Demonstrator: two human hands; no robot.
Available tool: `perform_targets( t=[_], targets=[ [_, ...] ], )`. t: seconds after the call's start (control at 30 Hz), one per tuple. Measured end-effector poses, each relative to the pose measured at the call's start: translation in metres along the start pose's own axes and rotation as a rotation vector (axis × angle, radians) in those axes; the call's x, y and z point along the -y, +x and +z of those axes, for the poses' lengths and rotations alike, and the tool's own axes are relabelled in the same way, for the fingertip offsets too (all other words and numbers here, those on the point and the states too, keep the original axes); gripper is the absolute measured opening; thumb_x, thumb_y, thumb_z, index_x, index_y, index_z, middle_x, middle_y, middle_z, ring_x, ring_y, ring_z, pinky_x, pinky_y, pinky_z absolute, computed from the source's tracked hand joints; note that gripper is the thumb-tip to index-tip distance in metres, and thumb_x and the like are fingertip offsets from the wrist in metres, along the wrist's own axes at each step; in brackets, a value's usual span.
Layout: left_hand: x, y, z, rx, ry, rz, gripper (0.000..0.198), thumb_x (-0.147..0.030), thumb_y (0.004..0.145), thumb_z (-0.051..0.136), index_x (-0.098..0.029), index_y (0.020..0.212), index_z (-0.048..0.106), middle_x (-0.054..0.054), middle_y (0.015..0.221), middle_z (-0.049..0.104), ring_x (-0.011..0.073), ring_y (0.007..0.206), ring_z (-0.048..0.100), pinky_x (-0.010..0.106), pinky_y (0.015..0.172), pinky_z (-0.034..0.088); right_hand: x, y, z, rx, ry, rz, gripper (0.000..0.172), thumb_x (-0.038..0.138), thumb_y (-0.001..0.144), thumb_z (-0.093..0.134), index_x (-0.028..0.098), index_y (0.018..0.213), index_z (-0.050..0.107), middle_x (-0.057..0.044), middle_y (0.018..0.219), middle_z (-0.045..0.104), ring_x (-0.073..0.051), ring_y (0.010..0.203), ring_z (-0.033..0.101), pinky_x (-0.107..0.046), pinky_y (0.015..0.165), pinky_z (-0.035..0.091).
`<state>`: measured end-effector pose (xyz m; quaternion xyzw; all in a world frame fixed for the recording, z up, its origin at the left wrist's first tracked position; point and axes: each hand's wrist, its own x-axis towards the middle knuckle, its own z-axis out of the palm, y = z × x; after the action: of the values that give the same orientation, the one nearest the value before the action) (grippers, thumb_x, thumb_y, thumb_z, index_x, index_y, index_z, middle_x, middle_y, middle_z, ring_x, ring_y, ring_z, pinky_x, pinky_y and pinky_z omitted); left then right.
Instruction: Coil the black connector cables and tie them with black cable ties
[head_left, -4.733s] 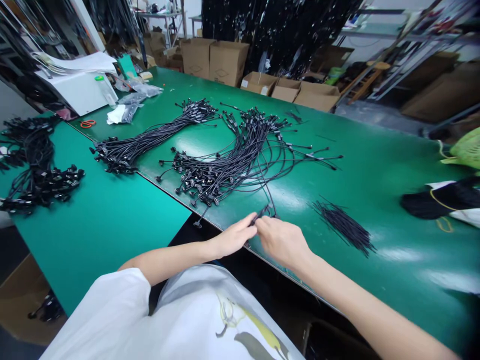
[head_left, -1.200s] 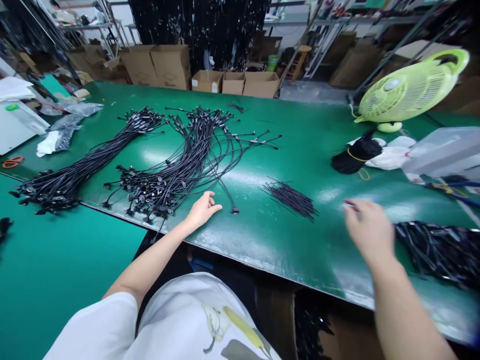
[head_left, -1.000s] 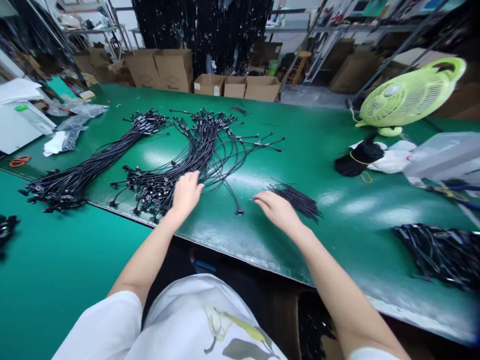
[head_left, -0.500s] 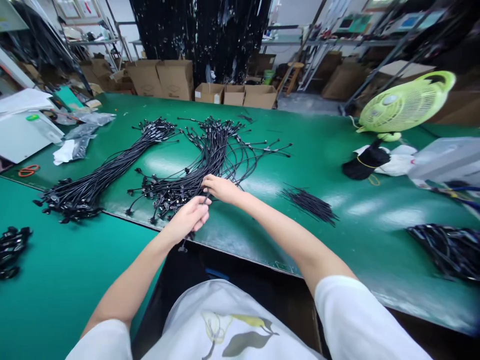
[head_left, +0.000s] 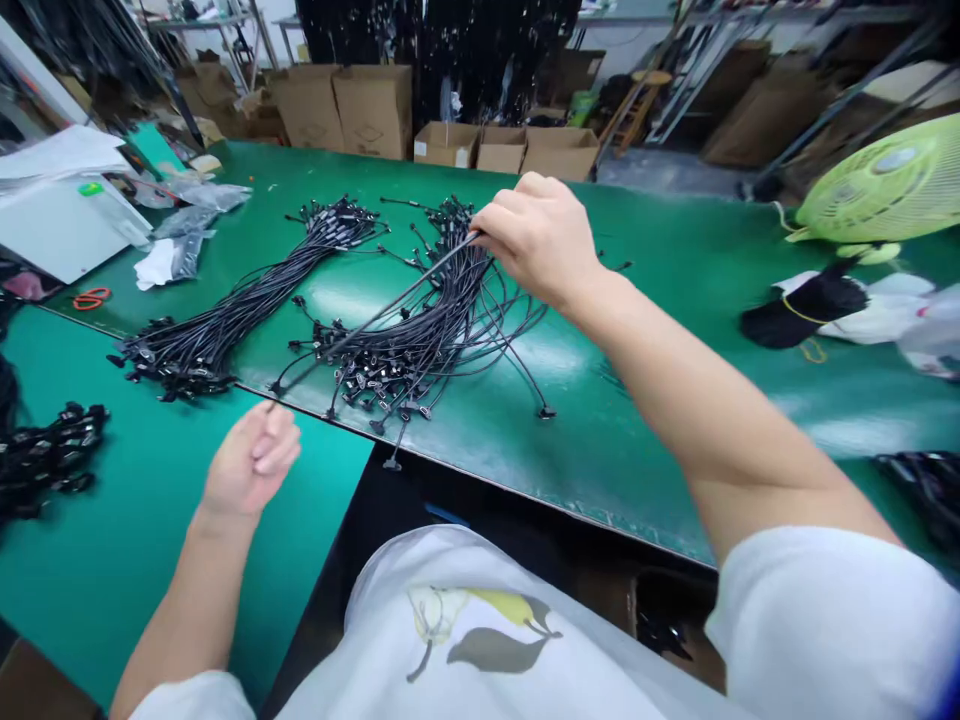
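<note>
A black cable (head_left: 397,305) is stretched between my two hands, slanting over the pile. My right hand (head_left: 536,240) is raised, its fingers closed around the far end. Low on the left, by the table edge, my left hand (head_left: 255,455) is closed at the near end; its grip is smeared by motion. Beneath the stretched cable lies a loose pile of black cables (head_left: 450,320), with flat connectors spread toward the table's front edge and smaller ends at the back. Left of it rests a second, straighter bundle of cables (head_left: 262,285).
Orange-handled scissors (head_left: 91,298) and plastic bags (head_left: 199,195) lie on the left. More black connectors (head_left: 56,455) sit on the lower left table. On the right are a green fan (head_left: 889,180) and a tied black bundle (head_left: 802,305). Cardboard boxes (head_left: 559,150) stand behind the table.
My hands were together at the pile's front. They have drawn apart, the right up and rightward, the left down and leftward, with a cable now stretched between them. The view has shifted.
</note>
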<state>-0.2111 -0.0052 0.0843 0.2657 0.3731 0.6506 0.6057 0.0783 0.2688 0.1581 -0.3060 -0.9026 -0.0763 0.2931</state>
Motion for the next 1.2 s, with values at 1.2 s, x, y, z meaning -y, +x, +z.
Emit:
perform_targets(
  t=[1.2],
  targets=[
    [0.058, 0.036, 0.099, 0.112, 0.098, 0.07, 0.026, -0.026, 0.092, 0.058, -0.015, 0.114, 0.064, -0.003, 0.068, 0.059, 0.0048, 0.058, 0.056, 0.014, 0.061, 0.048, 0.066, -0.233, -0.041, 0.536, 0.065, 0.04, 0.028, 0.024, 0.096, 0.04, 0.015, 0.087, 0.065, -0.007, 0.073, 0.069, -0.017, 0.06, 0.06, -0.028, 0.058, 0.032]
  ],
)
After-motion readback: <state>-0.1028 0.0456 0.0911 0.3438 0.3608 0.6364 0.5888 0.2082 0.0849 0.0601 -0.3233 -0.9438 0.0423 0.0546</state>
